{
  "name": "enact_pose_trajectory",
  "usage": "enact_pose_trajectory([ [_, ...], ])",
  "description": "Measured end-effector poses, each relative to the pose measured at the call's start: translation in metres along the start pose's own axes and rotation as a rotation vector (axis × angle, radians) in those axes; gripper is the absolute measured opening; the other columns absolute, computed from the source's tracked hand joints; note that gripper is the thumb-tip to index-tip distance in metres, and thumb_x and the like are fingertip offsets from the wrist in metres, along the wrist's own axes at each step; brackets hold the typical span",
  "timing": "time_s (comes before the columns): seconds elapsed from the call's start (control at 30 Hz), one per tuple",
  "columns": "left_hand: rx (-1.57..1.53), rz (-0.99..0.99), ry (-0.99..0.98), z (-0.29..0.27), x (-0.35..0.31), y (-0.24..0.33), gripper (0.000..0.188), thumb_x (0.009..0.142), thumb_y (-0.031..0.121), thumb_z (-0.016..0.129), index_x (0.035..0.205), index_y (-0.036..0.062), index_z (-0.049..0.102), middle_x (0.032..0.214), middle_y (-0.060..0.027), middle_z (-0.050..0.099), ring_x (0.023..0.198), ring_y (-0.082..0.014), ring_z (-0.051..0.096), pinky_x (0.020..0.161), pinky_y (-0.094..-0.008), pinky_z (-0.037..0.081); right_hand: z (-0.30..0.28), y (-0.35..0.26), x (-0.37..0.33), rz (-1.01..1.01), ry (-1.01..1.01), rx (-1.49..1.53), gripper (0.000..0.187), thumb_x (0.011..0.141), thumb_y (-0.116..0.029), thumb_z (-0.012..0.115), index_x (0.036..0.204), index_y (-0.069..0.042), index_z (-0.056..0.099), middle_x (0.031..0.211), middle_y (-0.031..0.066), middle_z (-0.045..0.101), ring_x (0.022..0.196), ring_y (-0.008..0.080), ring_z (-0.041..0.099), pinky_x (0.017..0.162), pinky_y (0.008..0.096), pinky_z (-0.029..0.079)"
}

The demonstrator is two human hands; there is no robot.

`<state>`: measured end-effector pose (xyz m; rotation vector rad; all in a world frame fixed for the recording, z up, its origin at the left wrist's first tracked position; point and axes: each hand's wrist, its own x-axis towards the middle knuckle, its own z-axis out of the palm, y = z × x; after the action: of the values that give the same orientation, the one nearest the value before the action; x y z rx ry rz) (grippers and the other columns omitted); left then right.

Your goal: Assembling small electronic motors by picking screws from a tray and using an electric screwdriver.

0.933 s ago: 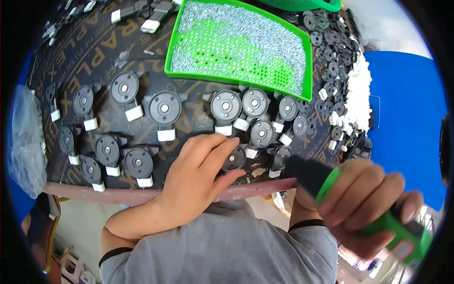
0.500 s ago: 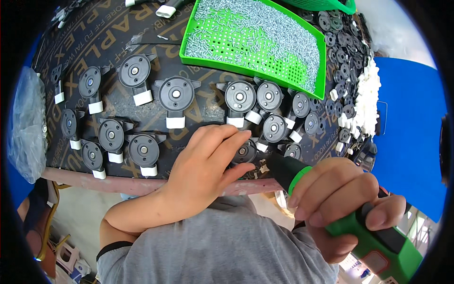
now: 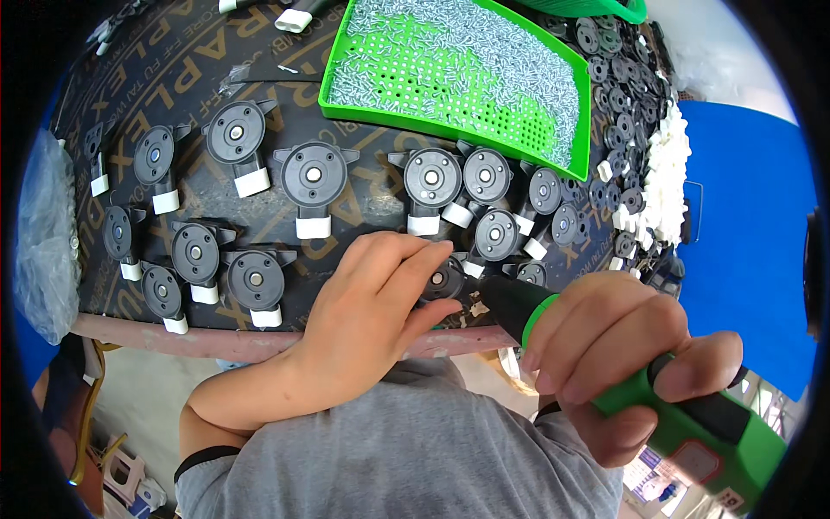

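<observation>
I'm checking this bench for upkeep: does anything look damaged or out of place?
Yes: a ragged tan patch near the front edge of the dark board, right of the left hand, breaks its surface; chipping or debris, I can't tell. A pale sliver lies loose left of the green tray.

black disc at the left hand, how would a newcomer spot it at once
From the big green tray, look down to the pink table edge, where the left hand rests. The black disc shows between its thumb and forefinger, the only disc partly covered by that hand.
</observation>
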<state>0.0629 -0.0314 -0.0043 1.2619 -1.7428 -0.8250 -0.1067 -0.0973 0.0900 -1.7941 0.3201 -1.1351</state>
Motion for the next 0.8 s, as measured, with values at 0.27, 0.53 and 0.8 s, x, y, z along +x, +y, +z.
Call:
enact_pose_trajectory([
  [0.27, 0.025, 0.014, 0.028, -0.001, -0.001, -0.002, 0.051, 0.075, 0.012, 0.079, 0.122, -0.0006, 0.06, 0.107, -0.0109, 0.058, 0.098, -0.0316, 0.057, 0.083, -0.0395, 0.049, -0.008, 0.006, 0.009, 0.006, -0.222, 0.022, 0.034, 0.093, -0.017, 0.068, 0.112, -0.011, 0.041, 0.073, 0.0081, 0.059, 0.052, 0.0207, 0.061, 0.044, 0.0298, 0.052],
  [0.53, 0.046, 0.015, -0.007, 0.0, 0.0, 0.0, 0.056, 0.076, 0.019, 0.08, 0.124, -0.0018, 0.059, 0.112, -0.0134, 0.058, 0.1, -0.0339, 0.056, 0.084, -0.0414, 0.048, -0.023, -0.007, 0.021, -0.136, 0.269, 0.069, 0.022, 0.098, -0.024, 0.054, 0.113, -0.008, 0.051, 0.071, 0.0048, 0.053, 0.055, 0.0169, 0.055, 0.046, 0.0273, 0.05],
  [0.8, 0.034, -0.054, -0.011, 0.001, -0.001, 0.001, 0.065, 0.075, 0.024, 0.083, 0.127, -0.0026, 0.056, 0.119, -0.0173, 0.056, 0.105, -0.0355, 0.056, 0.089, -0.0425, 0.048, -0.056, 0.065, 0.035, -0.103, 0.536, -0.031, 0.026, 0.097, -0.008, 0.052, 0.119, -0.007, 0.037, 0.065, 0.0097, 0.053, 0.048, 0.0173, 0.05, 0.047, 0.0317, 0.047],
])
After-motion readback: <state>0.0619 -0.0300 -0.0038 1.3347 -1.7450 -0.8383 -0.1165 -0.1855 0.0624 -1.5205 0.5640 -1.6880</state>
